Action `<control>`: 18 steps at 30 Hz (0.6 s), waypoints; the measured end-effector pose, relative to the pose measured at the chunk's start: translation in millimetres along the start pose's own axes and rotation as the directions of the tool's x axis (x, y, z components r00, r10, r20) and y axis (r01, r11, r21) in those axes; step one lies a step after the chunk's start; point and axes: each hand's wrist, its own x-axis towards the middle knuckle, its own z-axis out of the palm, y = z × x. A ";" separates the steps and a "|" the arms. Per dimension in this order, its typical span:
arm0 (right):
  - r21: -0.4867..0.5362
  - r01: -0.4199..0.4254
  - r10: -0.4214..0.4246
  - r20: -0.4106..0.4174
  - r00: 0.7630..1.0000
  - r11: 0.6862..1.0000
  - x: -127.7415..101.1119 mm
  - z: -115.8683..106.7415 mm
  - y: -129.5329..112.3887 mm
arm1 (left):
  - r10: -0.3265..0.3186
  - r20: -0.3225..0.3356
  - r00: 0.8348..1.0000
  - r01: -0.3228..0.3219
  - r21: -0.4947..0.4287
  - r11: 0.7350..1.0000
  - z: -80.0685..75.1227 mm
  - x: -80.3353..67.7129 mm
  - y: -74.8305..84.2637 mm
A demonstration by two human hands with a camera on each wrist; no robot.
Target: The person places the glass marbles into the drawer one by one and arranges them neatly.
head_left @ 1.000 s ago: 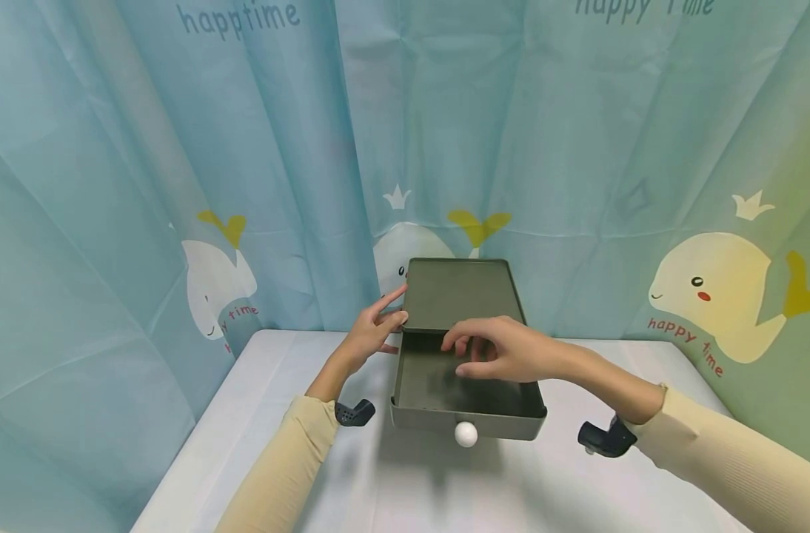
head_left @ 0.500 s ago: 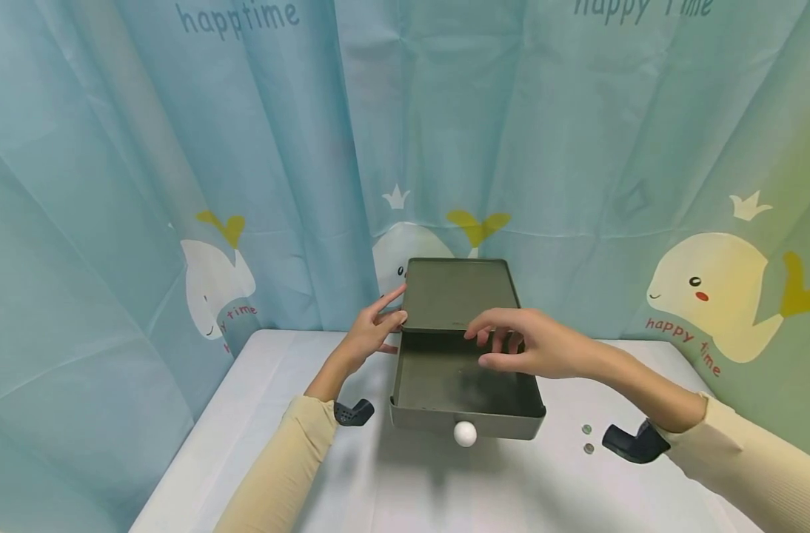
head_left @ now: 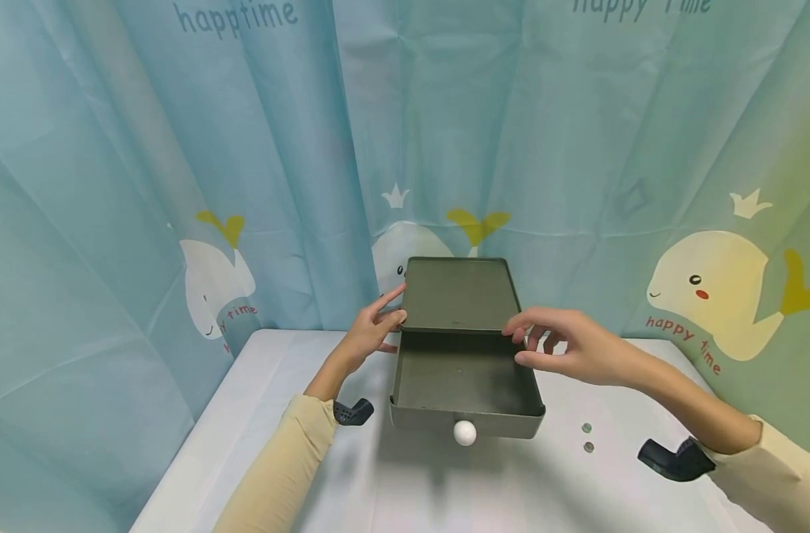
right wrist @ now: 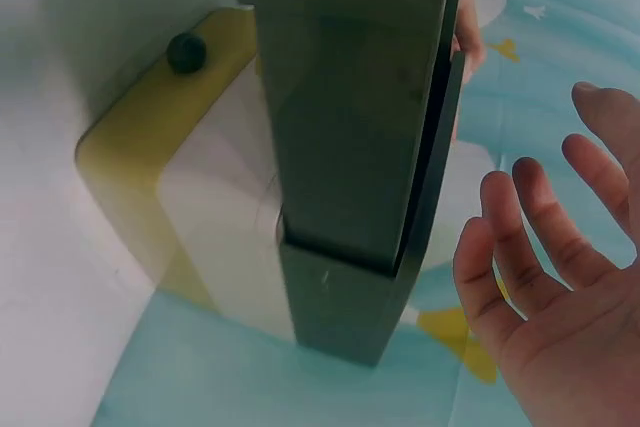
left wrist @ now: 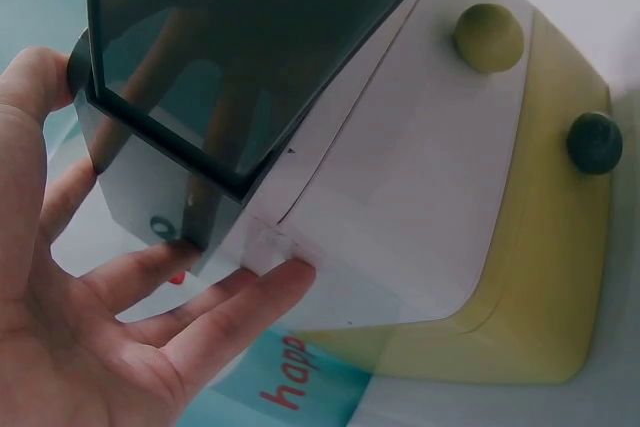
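A small chest of stacked drawers stands on the table; its dark green top drawer (head_left: 468, 381) is pulled out toward me, with a white knob (head_left: 465, 433) on the front. My left hand (head_left: 370, 329) rests against the left side of the dark green top section (left wrist: 150, 187), fingers spread and thumb at its upper corner. My right hand (head_left: 574, 344) hovers by the drawer's right rim, fingers loosely bent, with nothing between them. Two small round pieces (head_left: 588, 437), one greenish and one brownish, lie on the table right of the drawer.
Below the top drawer sit a white drawer (left wrist: 420, 177) with a yellow-green knob (left wrist: 489, 38) and a yellow drawer (left wrist: 560, 247) with a dark green knob (left wrist: 594, 143). A blue curtain (head_left: 298, 148) with whale prints hangs behind the white table (head_left: 272, 370).
My right hand has moved right, from above the inside of the drawer to its right rim. The two small round pieces have come into view. The left hand has stayed in place.
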 end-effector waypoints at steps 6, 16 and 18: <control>-0.021 -0.040 0.039 -0.047 0.998 0.999 -19.4 -9.2 7.3 | 0.009 0.014 1.000 -0.009 -0.006 1.000 -0.4 -0.6 0.6; -0.057 -0.126 0.119 -0.115 0.986 0.990 -49.6 -14.7 22.0 | 0.003 0.020 1.000 -0.002 -0.010 1.000 -0.5 -1.9 3.0; -0.051 -0.150 0.142 -0.128 0.981 0.987 -55.3 -14.4 25.3 | 0.003 0.021 1.000 -0.002 -0.012 1.000 -0.5 -1.4 2.5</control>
